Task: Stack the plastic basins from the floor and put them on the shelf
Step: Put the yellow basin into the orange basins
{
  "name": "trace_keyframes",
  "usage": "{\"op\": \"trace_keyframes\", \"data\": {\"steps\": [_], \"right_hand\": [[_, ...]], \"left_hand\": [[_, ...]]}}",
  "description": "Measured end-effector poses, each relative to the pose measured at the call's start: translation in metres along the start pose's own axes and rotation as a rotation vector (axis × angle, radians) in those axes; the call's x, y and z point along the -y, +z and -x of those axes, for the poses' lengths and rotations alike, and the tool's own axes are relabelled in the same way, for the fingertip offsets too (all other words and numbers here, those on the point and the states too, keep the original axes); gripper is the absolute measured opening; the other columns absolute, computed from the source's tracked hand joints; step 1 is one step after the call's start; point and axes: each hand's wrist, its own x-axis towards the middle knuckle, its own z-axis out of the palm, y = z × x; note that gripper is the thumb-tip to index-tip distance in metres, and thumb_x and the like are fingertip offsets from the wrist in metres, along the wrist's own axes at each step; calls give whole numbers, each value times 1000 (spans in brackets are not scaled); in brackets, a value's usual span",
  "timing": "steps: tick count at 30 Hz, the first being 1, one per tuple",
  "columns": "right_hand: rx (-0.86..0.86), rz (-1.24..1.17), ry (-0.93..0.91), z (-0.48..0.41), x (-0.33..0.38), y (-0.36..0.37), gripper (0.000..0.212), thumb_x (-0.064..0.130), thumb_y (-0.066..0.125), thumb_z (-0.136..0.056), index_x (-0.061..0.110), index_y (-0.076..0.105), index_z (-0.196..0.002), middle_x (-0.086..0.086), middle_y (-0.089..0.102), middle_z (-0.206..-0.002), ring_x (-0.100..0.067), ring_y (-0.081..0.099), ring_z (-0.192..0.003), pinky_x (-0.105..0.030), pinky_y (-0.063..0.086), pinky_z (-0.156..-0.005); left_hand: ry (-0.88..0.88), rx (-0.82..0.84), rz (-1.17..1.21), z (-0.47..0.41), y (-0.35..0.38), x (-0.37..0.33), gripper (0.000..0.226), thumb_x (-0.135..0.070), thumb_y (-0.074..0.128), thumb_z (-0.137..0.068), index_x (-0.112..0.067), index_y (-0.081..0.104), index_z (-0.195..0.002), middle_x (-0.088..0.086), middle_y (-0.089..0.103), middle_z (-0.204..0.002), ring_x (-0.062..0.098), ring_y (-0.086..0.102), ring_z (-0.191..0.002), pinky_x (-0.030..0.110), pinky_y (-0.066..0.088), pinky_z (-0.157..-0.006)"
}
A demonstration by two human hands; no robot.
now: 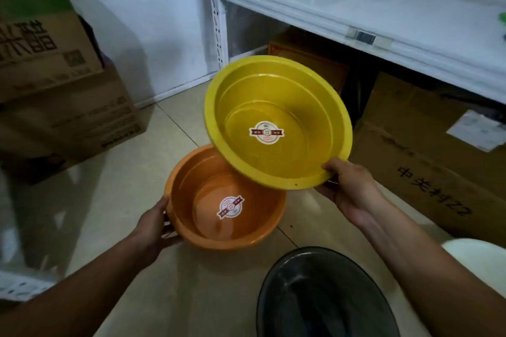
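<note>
while the white shelf (356, 11) waits up to my right, i hold the yellow basin (276, 123) tilted, overlapping the orange basin's (227, 200) far rim. my right hand (347, 186) pinches the yellow rim; my left hand (153, 224) grips the orange one's side. a black basin (323, 298) sits nearest, below my right arm.

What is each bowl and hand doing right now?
Yellow basin: lifted, tilted, empty, held by its rim.
Orange basin: upright, empty, partly under the yellow one, not nested yet.
Black basin: near the bottom of the view, not held.
White basin: only an edge shows, not held.
Left hand: gripping the orange basin's side.
Right hand: gripping the yellow basin's rim.
Shelf: holds brushes at its far end.
</note>
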Motion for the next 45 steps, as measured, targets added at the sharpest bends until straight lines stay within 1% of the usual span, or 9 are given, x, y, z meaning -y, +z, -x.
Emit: {"op": "trace_keyframes", "data": {"steps": [7,12,17,22,27,31,34,38,45], "right_hand": [[83,497,21,-12,-49,46,23,16,62,-96,-2,65,-109,-21,75,-105,-28,77,-84,-33,65,-65],[-15,1079,-177,-39,-87,49,57,36,62,-88,16,46,-139,-14,51,-130,-36,64,-104,-49,59,-87],[104,1021,-162,-57,-112,43,74,31,55,-96,19,17,-158,-14,60,-135,-37,65,-112,-54,59,-90],[99,956,-149,-60,-114,39,71,25,56,-96,19,21,-158,-13,62,-132,-35,65,-110,-54,60,-88],[126,913,-156,-52,-97,15,54,26,60,-96,24,39,-145,-8,61,-130,-34,64,-115,-55,58,-93],[-43,916,-123,-38,-78,-23,66,25,62,-95,13,37,-156,-6,53,-149,-32,56,-131,-49,50,-107],[-194,755,-118,-12,-69,-67,59,22,62,-95,16,46,-152,-5,55,-151,-25,63,-123,-46,52,-105],[-350,196,-34,51,-75,-141,14,12,62,-98,18,69,-109,-12,72,-113,-24,72,-101,-40,60,-90],[-770,-675,250,125,-145,-231,16,8,58,-98,-8,58,-101,-28,69,-88,-36,64,-83,-39,59,-62]], "left_hand": [[-38,62,137,-6,-16,1,79,-74,20,-94,-11,65,-113,16,67,-114,34,63,-109,52,51,-94],[30,24,1,-4,-10,7,41,-39,44,-104,-16,58,-133,16,65,-129,31,66,-103,51,56,-88],[75,-9,-78,-7,-5,10,41,-13,41,-104,-12,48,-145,15,64,-127,30,65,-104,46,57,-77],[69,-37,-74,-12,-2,11,43,-11,45,-104,-9,48,-147,17,62,-133,36,64,-111,55,56,-87],[98,-10,-66,-15,20,11,41,-9,46,-104,-8,49,-145,17,63,-129,33,65,-101,47,57,-74],[98,68,-74,-19,48,7,38,-4,45,-103,-6,50,-140,19,63,-127,31,66,-95,44,56,-71],[81,129,-88,-24,68,3,38,-2,45,-103,-3,50,-141,22,62,-131,33,65,-96,51,53,-83],[89,172,-84,-26,99,4,37,2,46,-102,-3,49,-138,22,62,-127,38,64,-102,55,50,-91],[84,193,-61,-27,132,5,45,-1,50,-102,-5,44,-146,22,59,-136,45,59,-121,57,49,-95]]}}
